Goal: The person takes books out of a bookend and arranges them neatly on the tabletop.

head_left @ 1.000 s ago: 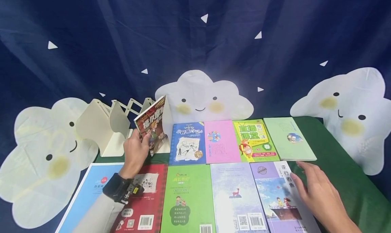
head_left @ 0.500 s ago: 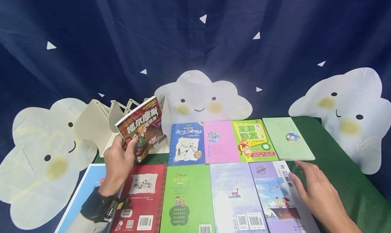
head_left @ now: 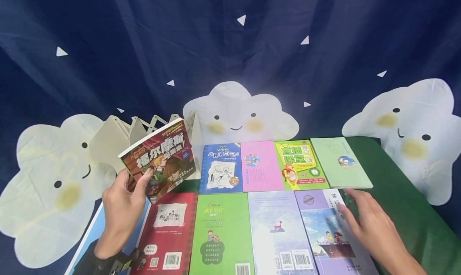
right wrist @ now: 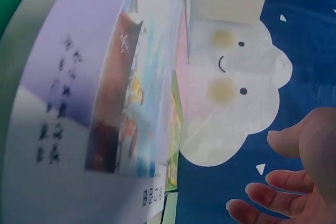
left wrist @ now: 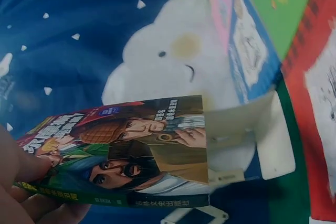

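Observation:
My left hand (head_left: pixel 124 207) grips a dark red book (head_left: pixel 167 159) by its lower left corner, thumb on the front cover and fingers behind. The cover, with white Chinese letters and cartoon figures, faces me at a tilt. In the left wrist view the same book (left wrist: pixel 136 156) shows its spine low and the thumb at its left end. Behind it stands a cream expanding bookend rack (head_left: pixel 115 143), partly hidden by the book. Over the edge of a purple book (head_left: pixel 317 211) hovers my right hand (head_left: pixel 378 227), fingers loosely spread and holding nothing.
Books lie flat in two rows. At the back are a blue book (head_left: pixel 221 159), a pink one, a yellow-green one and a pale green book (head_left: pixel 338 163). In front lie light blue, red (head_left: pixel 165 243), green (head_left: pixel 221 235) and lavender books. The cloth (head_left: pixel 414 215) is dark green.
My left hand has drawn the dark red book out of the rack, left and toward me. Its cover has turned to face me. The right hand has hardly moved.

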The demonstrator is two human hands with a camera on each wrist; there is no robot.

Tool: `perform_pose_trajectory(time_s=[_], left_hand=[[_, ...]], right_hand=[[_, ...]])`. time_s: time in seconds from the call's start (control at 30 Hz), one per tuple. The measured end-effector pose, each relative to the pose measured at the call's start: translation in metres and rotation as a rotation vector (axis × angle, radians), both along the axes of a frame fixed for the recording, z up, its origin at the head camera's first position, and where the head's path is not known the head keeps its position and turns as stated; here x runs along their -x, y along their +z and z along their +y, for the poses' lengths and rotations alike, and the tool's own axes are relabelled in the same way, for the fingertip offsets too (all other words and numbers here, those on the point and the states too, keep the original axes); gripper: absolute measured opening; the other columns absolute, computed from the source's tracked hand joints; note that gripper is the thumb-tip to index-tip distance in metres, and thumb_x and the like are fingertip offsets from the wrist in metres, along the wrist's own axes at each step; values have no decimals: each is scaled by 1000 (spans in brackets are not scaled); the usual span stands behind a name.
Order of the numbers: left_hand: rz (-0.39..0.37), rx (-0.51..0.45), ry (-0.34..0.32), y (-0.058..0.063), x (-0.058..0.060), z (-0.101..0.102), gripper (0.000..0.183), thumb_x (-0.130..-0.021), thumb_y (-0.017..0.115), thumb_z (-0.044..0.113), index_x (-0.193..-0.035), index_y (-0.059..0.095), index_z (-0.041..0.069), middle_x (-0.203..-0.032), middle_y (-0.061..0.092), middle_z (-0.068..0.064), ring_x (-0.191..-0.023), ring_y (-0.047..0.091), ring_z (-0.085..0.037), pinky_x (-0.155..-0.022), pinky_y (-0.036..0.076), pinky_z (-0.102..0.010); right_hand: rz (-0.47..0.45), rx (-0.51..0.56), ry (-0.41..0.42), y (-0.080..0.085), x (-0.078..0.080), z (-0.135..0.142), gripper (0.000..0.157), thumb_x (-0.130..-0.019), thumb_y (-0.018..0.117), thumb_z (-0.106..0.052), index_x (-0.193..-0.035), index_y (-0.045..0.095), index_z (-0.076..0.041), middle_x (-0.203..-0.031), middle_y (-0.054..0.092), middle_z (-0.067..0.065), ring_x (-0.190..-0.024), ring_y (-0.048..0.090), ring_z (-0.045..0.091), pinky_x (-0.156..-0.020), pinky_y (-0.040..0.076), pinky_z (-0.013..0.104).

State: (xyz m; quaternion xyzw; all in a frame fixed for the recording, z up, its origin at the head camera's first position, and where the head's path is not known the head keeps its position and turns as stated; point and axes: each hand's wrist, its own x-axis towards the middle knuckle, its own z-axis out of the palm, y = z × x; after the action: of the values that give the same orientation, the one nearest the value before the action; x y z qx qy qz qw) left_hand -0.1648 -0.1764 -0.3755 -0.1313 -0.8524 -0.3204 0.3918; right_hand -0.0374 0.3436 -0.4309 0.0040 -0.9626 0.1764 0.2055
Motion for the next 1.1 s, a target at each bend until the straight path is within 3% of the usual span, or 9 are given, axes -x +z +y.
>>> perform_pose_trajectory(time_s=[0.3, 0.43, 0.53, 0.63, 0.77, 0.93, 1.1], left_hand=[[-67, 14, -78, 12, -20, 17, 22, -83, 73, 15, -100, 63, 6, -73, 70, -4, -63, 62, -6, -50, 45, -19], [-75, -6, -153, 10, -24, 28, 23, -82, 74, 11, -102, 63, 7, -69, 68, -2, -54, 58, -4, -44, 41, -17], [-62, -42, -237, 6, -24, 38, 25, -80, 75, 8, -102, 64, 8, -69, 68, -2, -46, 51, -3, -37, 36, -16], [-56, -94, -361, 1, -24, 50, 29, -77, 75, 3, -104, 64, 7, -77, 71, -6, -53, 59, -6, -40, 44, -15], [-91, -132, -506, -3, -29, 68, 35, -77, 73, -2, -109, 63, 8, -88, 72, -9, -71, 68, -13, -53, 54, -20], [-150, -144, -612, -10, -37, 86, 42, -79, 71, -2, -118, 60, 11, -97, 72, -8, -82, 67, -14, -65, 56, -23], [-134, -164, -777, -15, -42, 103, 46, -79, 69, -6, -121, 58, 7, -100, 70, -13, -88, 67, -19, -71, 56, -26]], right_hand=[[2, 34, 45, 6, 3, -11, 53, -86, 70, -26, -128, 47, -4, -114, 52, 15, -96, 50, 31, -67, 42, 55], [-30, 62, 56, 10, 3, -17, 56, -86, 70, -30, -130, 45, -5, -117, 52, 15, -100, 51, 32, -70, 43, 55], [-35, 72, 72, 12, 3, -22, 59, -84, 72, -32, -131, 45, -7, -118, 51, 12, -100, 52, 29, -72, 45, 52], [-19, 69, 95, 13, 3, -26, 60, -82, 74, -32, -131, 46, -10, -119, 51, 8, -98, 52, 25, -71, 45, 49], [0, 67, 122, 14, 2, -33, 61, -80, 76, -32, -130, 48, -12, -119, 51, 3, -98, 51, 20, -72, 45, 44], [-25, 94, 158, 16, 0, -41, 62, -79, 77, -34, -132, 46, -20, -118, 51, -1, -98, 52, 17, -74, 47, 41], [-36, 141, 215, 18, -1, -48, 69, -77, 79, -32, -135, 43, -26, -118, 53, -6, -100, 53, 14, -78, 47, 29]])
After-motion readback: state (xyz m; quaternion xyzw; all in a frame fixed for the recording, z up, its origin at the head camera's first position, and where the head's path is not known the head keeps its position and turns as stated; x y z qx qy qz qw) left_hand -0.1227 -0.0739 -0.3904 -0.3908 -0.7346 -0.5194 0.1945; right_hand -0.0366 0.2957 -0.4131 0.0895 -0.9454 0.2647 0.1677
